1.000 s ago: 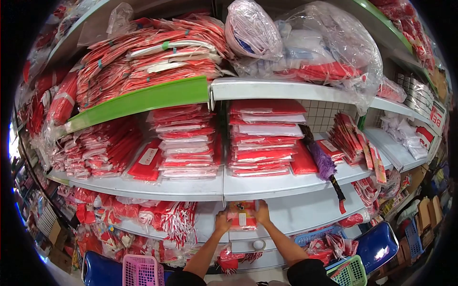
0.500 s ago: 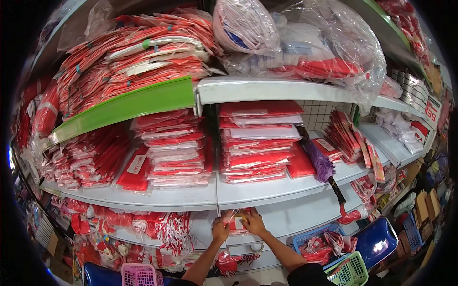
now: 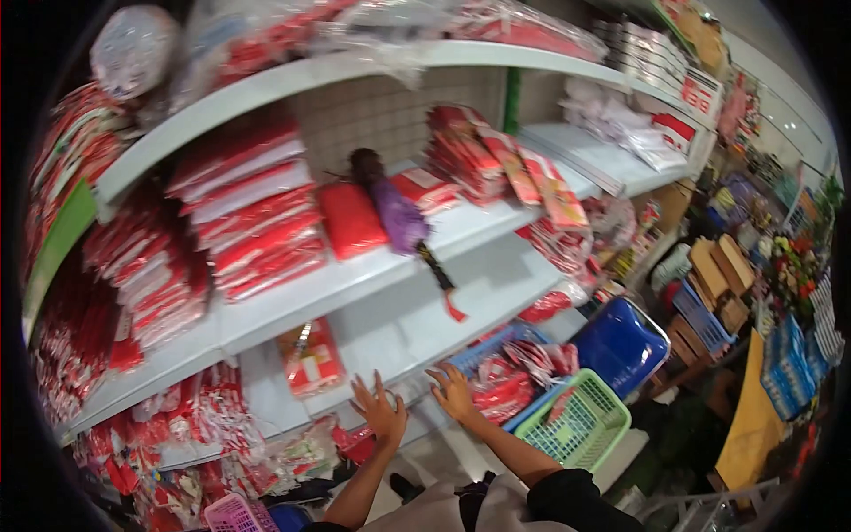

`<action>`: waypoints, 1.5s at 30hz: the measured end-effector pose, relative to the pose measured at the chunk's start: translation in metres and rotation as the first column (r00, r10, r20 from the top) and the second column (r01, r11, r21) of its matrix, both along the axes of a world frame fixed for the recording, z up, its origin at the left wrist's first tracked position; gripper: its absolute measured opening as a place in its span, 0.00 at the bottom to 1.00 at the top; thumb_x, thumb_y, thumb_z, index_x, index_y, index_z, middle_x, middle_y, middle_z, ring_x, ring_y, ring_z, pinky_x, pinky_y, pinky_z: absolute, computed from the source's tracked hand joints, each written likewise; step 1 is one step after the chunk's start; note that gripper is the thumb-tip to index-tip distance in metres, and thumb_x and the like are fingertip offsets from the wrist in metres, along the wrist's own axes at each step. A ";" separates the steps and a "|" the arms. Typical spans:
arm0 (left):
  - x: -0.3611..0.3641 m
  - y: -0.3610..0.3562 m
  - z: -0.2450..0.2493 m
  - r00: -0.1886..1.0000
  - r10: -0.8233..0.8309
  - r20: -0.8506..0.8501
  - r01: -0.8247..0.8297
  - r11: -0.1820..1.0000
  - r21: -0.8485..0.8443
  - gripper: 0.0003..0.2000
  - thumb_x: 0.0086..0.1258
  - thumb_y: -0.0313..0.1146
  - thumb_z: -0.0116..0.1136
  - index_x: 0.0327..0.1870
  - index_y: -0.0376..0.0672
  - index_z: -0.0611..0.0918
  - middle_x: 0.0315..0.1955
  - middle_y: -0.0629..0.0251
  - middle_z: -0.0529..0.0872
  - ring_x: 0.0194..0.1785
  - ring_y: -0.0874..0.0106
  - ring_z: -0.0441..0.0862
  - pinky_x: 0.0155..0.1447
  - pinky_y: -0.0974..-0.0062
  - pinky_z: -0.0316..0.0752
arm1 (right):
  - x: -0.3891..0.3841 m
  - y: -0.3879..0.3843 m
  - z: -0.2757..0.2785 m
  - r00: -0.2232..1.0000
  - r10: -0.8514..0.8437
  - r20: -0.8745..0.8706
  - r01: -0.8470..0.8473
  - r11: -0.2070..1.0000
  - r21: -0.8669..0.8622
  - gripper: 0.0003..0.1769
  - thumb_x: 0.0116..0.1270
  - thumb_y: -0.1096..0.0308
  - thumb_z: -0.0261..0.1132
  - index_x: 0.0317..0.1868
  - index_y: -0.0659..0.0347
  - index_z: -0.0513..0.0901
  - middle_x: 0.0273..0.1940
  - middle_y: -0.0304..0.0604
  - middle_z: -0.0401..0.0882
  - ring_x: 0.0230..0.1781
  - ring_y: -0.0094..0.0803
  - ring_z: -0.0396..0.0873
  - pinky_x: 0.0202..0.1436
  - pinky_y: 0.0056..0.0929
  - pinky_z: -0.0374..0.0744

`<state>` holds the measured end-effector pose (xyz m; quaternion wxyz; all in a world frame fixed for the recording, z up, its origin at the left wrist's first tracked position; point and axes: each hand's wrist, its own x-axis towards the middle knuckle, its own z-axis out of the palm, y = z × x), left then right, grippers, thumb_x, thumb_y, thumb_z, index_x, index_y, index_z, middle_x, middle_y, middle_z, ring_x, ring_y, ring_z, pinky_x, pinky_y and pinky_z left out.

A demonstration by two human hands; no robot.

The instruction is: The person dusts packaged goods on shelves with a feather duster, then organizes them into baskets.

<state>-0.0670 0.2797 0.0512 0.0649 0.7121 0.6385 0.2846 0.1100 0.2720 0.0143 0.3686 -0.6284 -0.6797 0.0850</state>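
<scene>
My left hand (image 3: 380, 410) is open with its fingers spread, holding nothing, just right of and below a red plastic-wrapped packet (image 3: 312, 358) lying on the lower shelf (image 3: 399, 324). My right hand (image 3: 452, 391), also empty and open, is near the left side of a blue basket (image 3: 523, 335) heaped with red and white wrapped packets (image 3: 507, 387). A gap separates the two hands. On the shelf above them, a purple folded umbrella (image 3: 401, 217) leans beside a flat red packet (image 3: 352, 220).
Stacks of red and white packets (image 3: 257, 213) stand on the middle shelf (image 3: 355, 277). A green basket (image 3: 576, 421) and a blue glossy stool (image 3: 623, 346) are at the right. A pink basket (image 3: 232, 514) is low at the left.
The view has swung to the right. Both hands have let go of the red packet, which stays on the lower shelf, and have moved away from it with fingers spread.
</scene>
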 end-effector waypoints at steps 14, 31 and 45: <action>0.191 -0.097 -0.102 0.897 -0.441 -0.035 0.310 0.682 -0.663 0.34 0.59 0.51 0.52 0.66 0.48 0.62 0.66 0.50 0.56 0.69 0.50 0.49 0.64 0.37 0.46 | 0.214 -0.167 -0.108 0.946 -0.215 -0.243 0.151 0.954 -0.257 0.13 0.56 0.70 0.57 0.41 0.60 0.81 0.38 0.51 0.79 0.42 0.45 0.76 0.48 0.36 0.73; 0.296 -0.013 -0.186 0.682 -0.726 -0.088 0.592 0.619 -0.516 0.37 0.57 0.45 0.58 0.67 0.41 0.58 0.68 0.54 0.53 0.70 0.55 0.49 0.68 0.50 0.50 | 0.287 -0.095 -0.179 0.953 -0.145 -0.266 0.058 0.948 -0.312 0.17 0.57 0.75 0.53 0.48 0.65 0.76 0.44 0.58 0.75 0.44 0.52 0.75 0.49 0.38 0.73; 0.301 0.008 -0.244 0.443 -0.826 0.350 0.746 0.123 -0.655 0.38 0.49 0.51 0.64 0.64 0.53 0.66 0.65 0.59 0.62 0.67 0.56 0.57 0.65 0.60 0.60 | 0.348 -0.012 -0.243 0.862 -0.374 -0.341 0.292 0.918 -0.269 0.19 0.58 0.75 0.54 0.53 0.62 0.72 0.47 0.55 0.75 0.43 0.48 0.77 0.46 0.38 0.74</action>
